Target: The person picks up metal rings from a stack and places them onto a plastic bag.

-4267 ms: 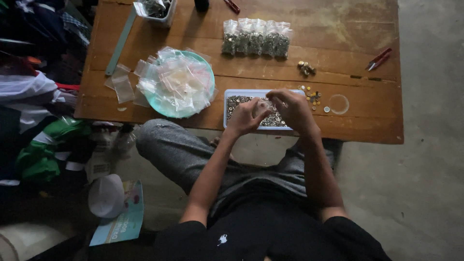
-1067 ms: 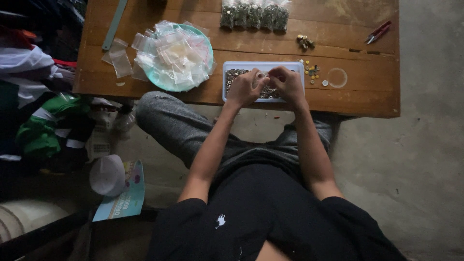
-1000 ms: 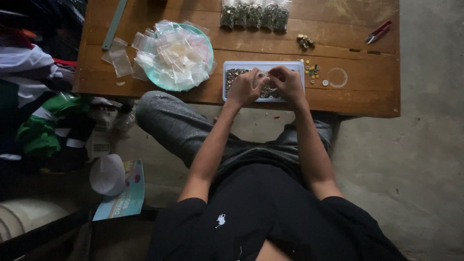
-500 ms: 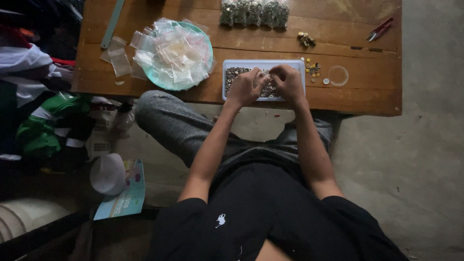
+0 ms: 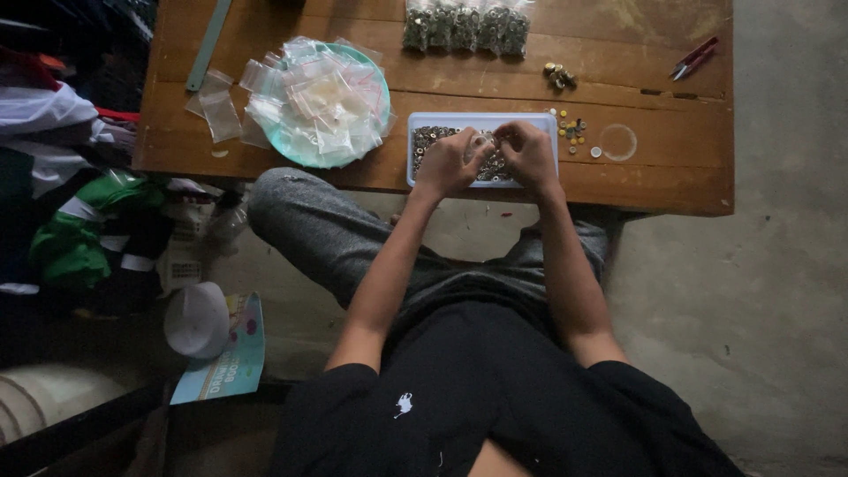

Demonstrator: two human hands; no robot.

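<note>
My left hand [image 5: 444,164] and my right hand [image 5: 530,155] meet over a white rectangular tray [image 5: 481,118] filled with small metal pieces [image 5: 426,139]. Between the fingertips of both hands is a small clear bag [image 5: 480,143], pinched from either side just above the pieces. What is inside the bag is too small to tell. Both forearms reach out from my lap across the near edge of the low wooden table [image 5: 671,181].
A teal plate [image 5: 382,88] heaped with empty clear bags lies left of the tray, with loose bags [image 5: 216,110] beside it. Filled bags [image 5: 464,26] line the far edge. Red snips [image 5: 693,57], small coloured studs [image 5: 574,131] and a clear round lid [image 5: 618,141] lie right. Clothes [image 5: 71,221] and a white cap [image 5: 196,318] cover the floor left.
Four seconds ago my hands were raised near the tray's front edge; now they sit lower over the tray. Over the last second they have hardly moved.
</note>
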